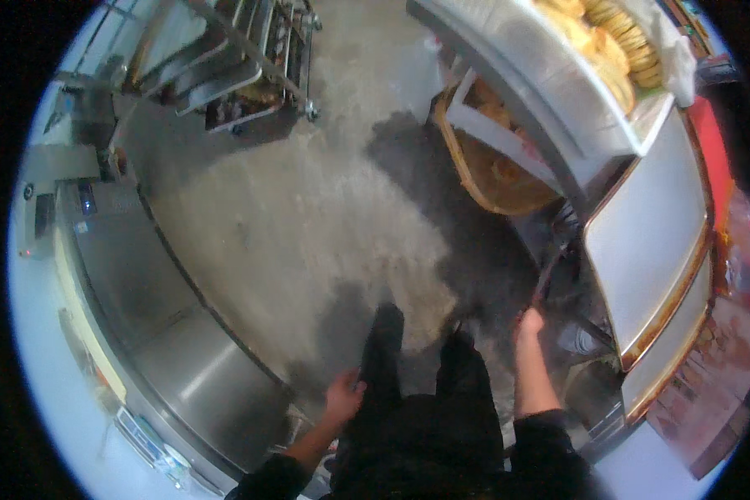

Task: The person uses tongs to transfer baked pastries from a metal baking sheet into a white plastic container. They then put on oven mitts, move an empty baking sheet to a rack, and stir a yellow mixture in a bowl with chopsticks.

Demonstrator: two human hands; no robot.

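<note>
Beside two rust-edged trays (650,233), saw one thin dark tool (548,275) clamped in the fingers of the right hand (528,322), upper end hard to make out. Could not tell the state of fingers on the left hand (342,398). Counted one brown basket (468,183), partly hidden beneath a pale ledge (525,83), and one wheeled rack (257,57), cut off above.

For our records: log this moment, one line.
left hand: near left leg; right hand: gripping long dark tool; right side: white tray; upper left: wheeled rack

Shadows darken the floor (267,217), glare streaks the steel surface (212,400), and fisheye edges bend.
</note>
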